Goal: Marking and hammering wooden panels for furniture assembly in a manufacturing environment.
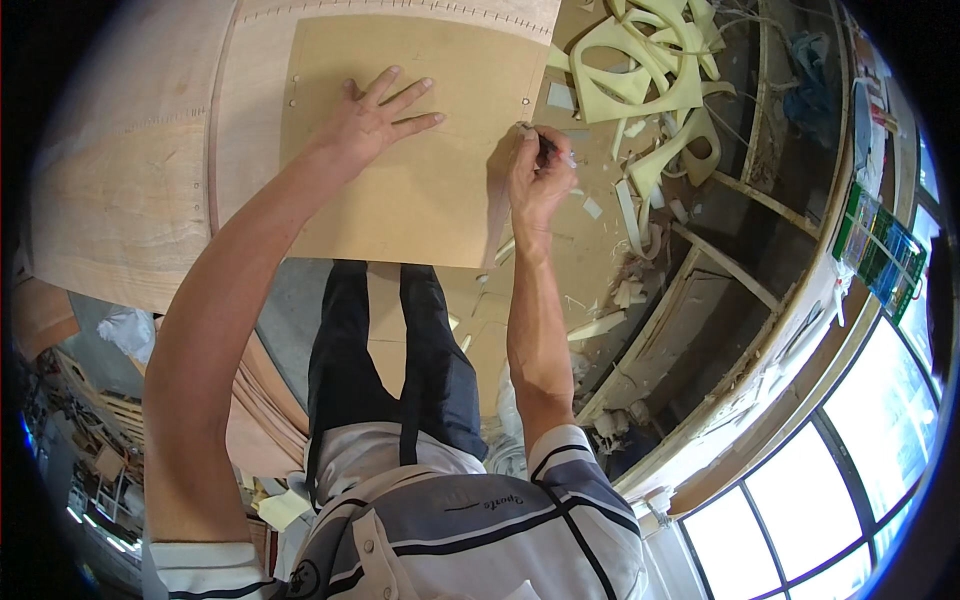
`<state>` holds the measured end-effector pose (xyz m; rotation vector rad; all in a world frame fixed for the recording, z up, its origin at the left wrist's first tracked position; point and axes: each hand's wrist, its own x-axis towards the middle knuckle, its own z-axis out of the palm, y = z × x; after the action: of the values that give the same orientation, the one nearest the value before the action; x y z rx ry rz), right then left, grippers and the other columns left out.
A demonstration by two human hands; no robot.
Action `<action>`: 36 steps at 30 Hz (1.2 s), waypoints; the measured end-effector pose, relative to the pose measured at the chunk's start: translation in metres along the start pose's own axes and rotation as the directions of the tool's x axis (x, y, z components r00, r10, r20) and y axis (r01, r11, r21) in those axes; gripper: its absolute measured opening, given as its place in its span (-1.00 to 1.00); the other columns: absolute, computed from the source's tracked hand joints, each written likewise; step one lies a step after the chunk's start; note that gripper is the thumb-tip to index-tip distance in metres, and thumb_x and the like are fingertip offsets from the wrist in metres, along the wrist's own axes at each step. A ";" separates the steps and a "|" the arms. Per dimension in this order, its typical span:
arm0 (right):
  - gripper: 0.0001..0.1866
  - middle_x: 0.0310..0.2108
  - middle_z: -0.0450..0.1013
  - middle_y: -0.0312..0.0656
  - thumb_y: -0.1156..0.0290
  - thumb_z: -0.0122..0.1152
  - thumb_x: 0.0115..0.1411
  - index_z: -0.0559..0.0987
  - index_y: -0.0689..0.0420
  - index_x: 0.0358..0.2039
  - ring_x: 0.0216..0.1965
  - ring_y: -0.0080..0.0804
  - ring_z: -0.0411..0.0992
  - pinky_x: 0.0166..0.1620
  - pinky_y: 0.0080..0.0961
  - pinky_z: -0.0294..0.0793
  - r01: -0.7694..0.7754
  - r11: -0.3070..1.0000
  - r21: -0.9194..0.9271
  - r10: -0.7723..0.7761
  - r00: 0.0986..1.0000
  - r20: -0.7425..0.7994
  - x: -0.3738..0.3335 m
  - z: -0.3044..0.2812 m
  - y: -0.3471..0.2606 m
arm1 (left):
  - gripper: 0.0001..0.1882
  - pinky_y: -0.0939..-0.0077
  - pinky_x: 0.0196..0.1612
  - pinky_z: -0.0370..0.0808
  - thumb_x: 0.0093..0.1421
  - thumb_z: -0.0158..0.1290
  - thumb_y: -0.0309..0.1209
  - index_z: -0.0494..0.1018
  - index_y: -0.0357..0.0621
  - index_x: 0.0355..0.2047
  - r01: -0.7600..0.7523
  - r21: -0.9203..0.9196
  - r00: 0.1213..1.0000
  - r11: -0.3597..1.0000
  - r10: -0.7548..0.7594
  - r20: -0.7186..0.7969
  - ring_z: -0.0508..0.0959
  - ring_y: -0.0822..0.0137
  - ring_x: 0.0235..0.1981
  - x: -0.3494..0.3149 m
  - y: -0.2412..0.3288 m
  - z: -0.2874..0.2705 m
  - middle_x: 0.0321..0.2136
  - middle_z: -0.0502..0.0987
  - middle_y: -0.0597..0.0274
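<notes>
Plywood, pale and grained: a large sheet [120,190] fills the far left of the scene and serves as the work surface.

Fibreboard template [400,200], tan, roughly rectangular, lies flat on the plywood at centre, small holes near its far corners. Its long axis runs near to far; its right edge curves slightly.

Offcuts [650,70], cream-coloured foam or board, cut into open curved shapes, heaped at far right with smaller scraps scattered nearer.

Shelving frame [720,290], timber, dusty, at right below the offcuts.

Left hand [375,125], fingers spread wide, palm pressed flat on the far half of the template.

Right hand [540,175], fingers drawn together in a pinch around a dark pen or marker [547,145], set at the template's right edge near the far corner. The tool's long axis slants far-left to near-right; its tip appears to point far-left, toward the edge, though the tip itself is hidden by the fingers.

Handling note: a clean traced line probably needs steady downward pressure from the flat hand so the template cannot creep, and the tip kept tight against the edge at a constant angle.
</notes>
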<state>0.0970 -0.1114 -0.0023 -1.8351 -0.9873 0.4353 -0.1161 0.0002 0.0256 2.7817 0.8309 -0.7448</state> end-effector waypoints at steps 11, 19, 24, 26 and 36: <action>-0.97 -0.50 0.47 -0.01 0.59 0.12 0.17 0.46 0.27 -0.38 -0.45 -0.13 0.44 -0.36 -0.29 0.46 0.085 0.963 -0.256 -0.064 0.994 0.089 0.004 -0.003 -0.021 | 0.04 -0.15 0.22 0.33 0.03 0.06 -0.67 -0.08 0.60 0.38 -0.004 0.006 1.000 1.000 0.004 -0.003 -0.03 0.03 0.41 -0.004 -0.001 -0.001 0.44 -0.20 0.43; -0.97 -0.48 0.49 -0.01 0.58 0.14 0.19 0.51 0.26 -0.39 -0.46 -0.21 0.47 -0.34 -0.42 0.49 0.008 0.997 -0.075 -0.004 0.999 0.050 0.003 0.000 -0.001 | 0.05 -0.07 0.19 0.37 0.03 0.08 -0.64 -0.11 0.61 0.38 -0.006 0.047 0.999 0.999 0.008 -0.048 0.01 0.03 0.40 0.001 0.000 0.005 0.44 -0.17 0.43; -0.91 -0.42 0.50 -0.13 0.53 0.11 0.28 0.48 0.31 -0.30 -0.42 -0.48 0.48 -0.34 -0.51 0.50 -0.161 0.939 0.302 0.174 0.985 -0.016 -0.004 0.007 -0.002 | 0.02 -0.07 0.18 0.37 0.04 0.07 -0.63 -0.08 0.60 0.38 0.009 0.037 0.998 0.999 -0.007 -0.055 0.02 0.05 0.40 -0.004 -0.002 -0.005 0.44 -0.15 0.45; -0.92 -0.44 0.49 -0.14 0.57 0.08 0.28 0.47 0.32 -0.26 -0.40 -0.50 0.50 -0.31 -0.57 0.50 -0.127 0.940 0.317 0.148 0.988 -0.043 -0.004 0.021 -0.014 | 0.00 -0.10 0.20 0.35 0.03 0.10 -0.61 -0.04 0.57 0.37 0.011 0.028 1.000 1.000 -0.012 0.008 0.01 0.08 0.40 -0.011 -0.009 -0.006 0.44 -0.14 0.46; -0.90 -0.48 0.53 -0.24 0.58 0.20 0.20 0.59 0.33 -0.28 -0.50 -0.63 0.42 -0.41 -0.65 0.44 -0.172 0.909 0.380 -0.119 0.766 0.632 0.037 0.152 -0.095 | -0.44 -0.11 0.26 0.22 0.36 -0.20 -0.22 0.05 0.40 0.36 0.089 -0.151 0.971 0.985 -0.052 0.234 0.06 0.27 0.39 -0.004 -0.005 -0.012 0.38 0.07 0.42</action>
<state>-0.0231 0.0253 0.0151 -1.3064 -1.2001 1.2649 -0.1164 0.0058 0.0384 2.4785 0.9047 -0.9445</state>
